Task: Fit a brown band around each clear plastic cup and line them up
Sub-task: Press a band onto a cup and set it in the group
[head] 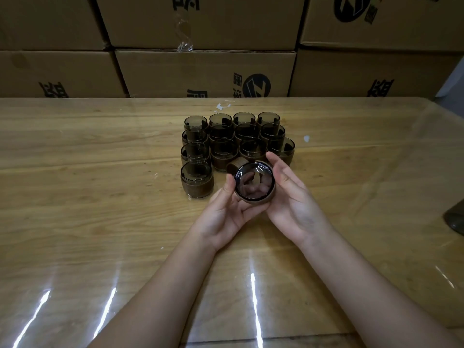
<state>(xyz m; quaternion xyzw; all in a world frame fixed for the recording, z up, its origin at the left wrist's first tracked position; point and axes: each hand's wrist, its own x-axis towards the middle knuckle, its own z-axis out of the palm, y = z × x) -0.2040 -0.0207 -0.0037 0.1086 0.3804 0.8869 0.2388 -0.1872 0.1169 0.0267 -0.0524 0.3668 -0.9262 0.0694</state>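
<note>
So the cup (254,183) in hand sits between both palms, just above the table (75,222) and right in front of the pack. Its brown band (261,200) already looks to be on the body, though we only see the lower edge of it. The mouth is tipped up towards us, so its axis runs from the tabletop to the camera instead of standing upright. The left hand (226,209) has it from below, fingers curled under and thumb pressed on the left rim. The right hand (293,197) lies along the right side, palm showing and thumb lifted just off the rim. Its fingers go behind the cup, and we honestly can't tell how far they wrap. Just behind the cup there's a brown ring (237,164), maybe a spare band, hard to say. The banded cups (223,146) stand in four columns just beyond the hands. The left column has a fourth cup (197,178) out front, while the others stop short. We reckon the free slot is right beside that one, just left of the grip and closer to the left hand. It's a tight fit there, with neighbours on two sides. There's plenty of bare wood nearer us and to the left. Cardboard boxes (200,71) wall off the back, and a dark object (455,219) sits at the far right edge.
</note>
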